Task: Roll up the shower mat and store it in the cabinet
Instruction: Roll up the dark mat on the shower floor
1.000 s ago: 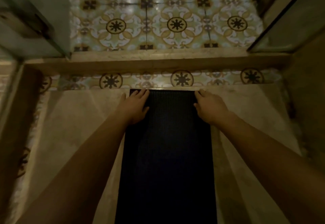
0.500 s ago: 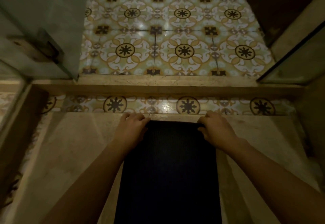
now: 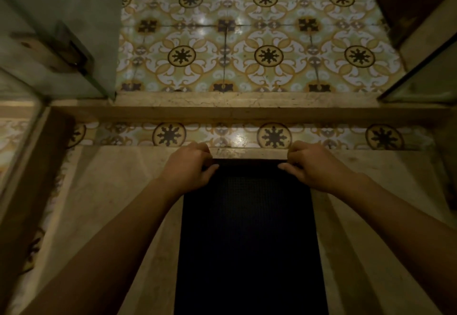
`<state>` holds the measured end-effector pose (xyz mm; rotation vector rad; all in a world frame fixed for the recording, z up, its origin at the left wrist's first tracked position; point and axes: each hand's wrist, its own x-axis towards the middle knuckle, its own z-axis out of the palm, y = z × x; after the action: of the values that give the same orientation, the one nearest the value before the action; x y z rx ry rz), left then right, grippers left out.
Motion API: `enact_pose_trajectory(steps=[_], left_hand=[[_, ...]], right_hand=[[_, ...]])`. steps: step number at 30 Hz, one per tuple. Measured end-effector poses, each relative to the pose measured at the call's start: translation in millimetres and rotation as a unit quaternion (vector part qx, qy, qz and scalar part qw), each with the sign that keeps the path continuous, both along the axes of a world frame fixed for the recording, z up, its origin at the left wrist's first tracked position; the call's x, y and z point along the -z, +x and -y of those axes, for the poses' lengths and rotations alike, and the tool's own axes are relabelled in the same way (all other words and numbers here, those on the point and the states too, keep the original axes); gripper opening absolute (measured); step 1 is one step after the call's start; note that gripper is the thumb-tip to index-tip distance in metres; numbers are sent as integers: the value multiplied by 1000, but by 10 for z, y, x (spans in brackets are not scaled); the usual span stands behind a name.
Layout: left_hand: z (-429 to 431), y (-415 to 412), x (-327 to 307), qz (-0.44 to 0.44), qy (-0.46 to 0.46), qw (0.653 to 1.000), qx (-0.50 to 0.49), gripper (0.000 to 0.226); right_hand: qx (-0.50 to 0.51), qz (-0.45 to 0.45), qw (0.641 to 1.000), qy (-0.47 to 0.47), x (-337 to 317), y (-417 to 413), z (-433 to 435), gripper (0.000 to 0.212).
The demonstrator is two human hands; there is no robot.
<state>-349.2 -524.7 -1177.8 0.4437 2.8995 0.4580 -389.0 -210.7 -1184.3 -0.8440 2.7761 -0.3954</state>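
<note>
A dark, fine-textured shower mat (image 3: 248,235) lies flat on the pale stone shower floor and runs from the lower frame edge up to the far step. My left hand (image 3: 189,166) grips the mat's far left corner, fingers curled over the edge and thumb on top. My right hand (image 3: 311,164) grips the far right corner the same way. The far edge looks slightly lifted and folded toward me between the hands. No cabinet is in view.
A raised stone curb (image 3: 247,110) crosses ahead, with patterned floor tiles (image 3: 247,42) beyond it. A glass shower door with a metal hinge (image 3: 59,50) stands at the left. A glass panel (image 3: 425,77) stands at the right. Pale stone floor (image 3: 118,203) flanks the mat.
My hands went from lying flat on the mat's far corners to curling their fingers around its far edge. The view tilted, so hands and mat sit lower in the frame.
</note>
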Motion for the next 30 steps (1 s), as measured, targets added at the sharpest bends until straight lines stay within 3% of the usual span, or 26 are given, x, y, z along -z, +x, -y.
enact_pose_trajectory(steps=[4,8,11,15,24,30], left_hand=[[-28,-130,-71,84,-19,996,-27,16],[-122,-154,-25,117,-19,992,-31,43],[-163,-189,1,90,-79,993,14,25],[-215,-240,14,43,-104,993,18,31],[-318,-277,121,35,-132,991,-2,46],[-326,-221,180,4,-200,979,39,54]], right_hand=[[25,73,996,31,-5,-30,61,25],[41,72,996,40,33,-28,106,32],[16,48,994,98,52,-75,163,20],[14,-32,992,124,45,-66,210,12],[33,-56,990,121,88,-98,306,39],[25,-60,982,175,86,-122,382,36]])
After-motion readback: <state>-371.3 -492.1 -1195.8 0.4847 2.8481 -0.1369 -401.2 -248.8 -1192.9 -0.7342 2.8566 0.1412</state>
